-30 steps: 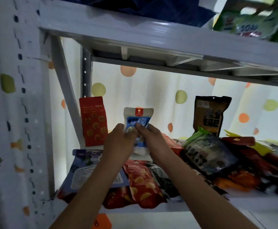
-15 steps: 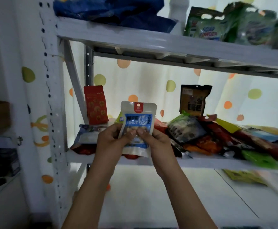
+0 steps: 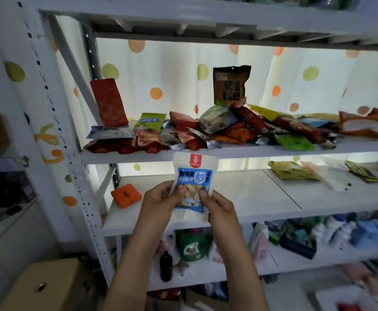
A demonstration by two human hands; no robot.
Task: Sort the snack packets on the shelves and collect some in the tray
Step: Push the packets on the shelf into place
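Here, both hands (image 3: 161, 202) pinch the peanut packet (image 3: 194, 176).

One head-worn view, facing a white shelving rack (image 3: 138, 227) from close in.

The camera looked forward and slightly down over both forearms, near enough that the left hand (image 3: 161, 202) and right hand (image 3: 222, 209), gripping a peanut packet (image 3: 193, 185), sat low in the centre. Shelves ran above, behind and below the grip, extending mostly to its right.
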